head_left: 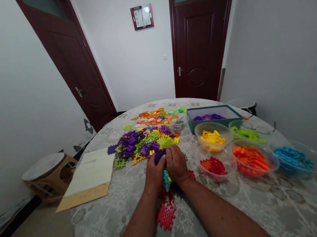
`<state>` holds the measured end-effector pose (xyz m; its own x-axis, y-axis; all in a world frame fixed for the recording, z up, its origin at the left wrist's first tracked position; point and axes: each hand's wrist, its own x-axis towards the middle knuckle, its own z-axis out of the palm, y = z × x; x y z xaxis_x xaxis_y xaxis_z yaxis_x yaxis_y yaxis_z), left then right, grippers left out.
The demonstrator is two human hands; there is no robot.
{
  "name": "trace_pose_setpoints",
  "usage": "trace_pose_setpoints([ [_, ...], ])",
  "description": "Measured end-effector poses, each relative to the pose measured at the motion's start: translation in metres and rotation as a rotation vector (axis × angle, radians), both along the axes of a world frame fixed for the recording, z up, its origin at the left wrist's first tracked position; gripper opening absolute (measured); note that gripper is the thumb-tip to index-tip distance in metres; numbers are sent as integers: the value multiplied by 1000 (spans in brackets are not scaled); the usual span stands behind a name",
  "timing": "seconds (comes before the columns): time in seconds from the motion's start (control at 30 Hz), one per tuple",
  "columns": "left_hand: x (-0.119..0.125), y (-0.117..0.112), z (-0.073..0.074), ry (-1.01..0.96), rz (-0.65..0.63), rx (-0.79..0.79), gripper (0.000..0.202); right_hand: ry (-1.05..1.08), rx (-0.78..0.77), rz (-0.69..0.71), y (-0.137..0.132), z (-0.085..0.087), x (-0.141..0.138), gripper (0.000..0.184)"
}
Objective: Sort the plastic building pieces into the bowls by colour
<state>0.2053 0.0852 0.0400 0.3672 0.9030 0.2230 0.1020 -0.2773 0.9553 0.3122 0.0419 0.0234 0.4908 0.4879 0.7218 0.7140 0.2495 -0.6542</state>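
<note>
My left hand [154, 171] and my right hand [176, 163] meet over the middle of the table, fingers closed round a purple plastic building piece [159, 156]. Much of that piece is covered by my fingers. Blue and green pieces [166, 180] show between my wrists; whether they are joined to the purple one I cannot tell. Nearer to me, between my forearms, lies a red notched plate [166, 214]. Just beyond my hands spreads a heap of mixed purple, green and yellow building pieces [132, 142].
To the right stand clear bowls of yellow pieces [212, 137], red pieces [213, 166], orange pieces [251, 159], green pieces [245, 132] and blue pieces [293, 158]. Behind them is a green box [194, 125] with purple pieces. Paper sheets [86, 172] lie left, near a stool [44, 165].
</note>
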Motion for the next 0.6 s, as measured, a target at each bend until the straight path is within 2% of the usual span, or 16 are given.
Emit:
trace_pose_setpoints([
  [0.23,0,-2,2,-37,-36,-64,42,26,27,15,-2,5,-2,29],
  [0.33,1,-1,1,-34,6,-73,40,66,32,24,-2,5,-2,29],
  [0.47,1,-1,1,-22,67,-50,38,196,20,32,0,3,-1,33],
  [0.6,0,0,3,-72,91,-102,38,398,4,50,2,4,2,38],
])
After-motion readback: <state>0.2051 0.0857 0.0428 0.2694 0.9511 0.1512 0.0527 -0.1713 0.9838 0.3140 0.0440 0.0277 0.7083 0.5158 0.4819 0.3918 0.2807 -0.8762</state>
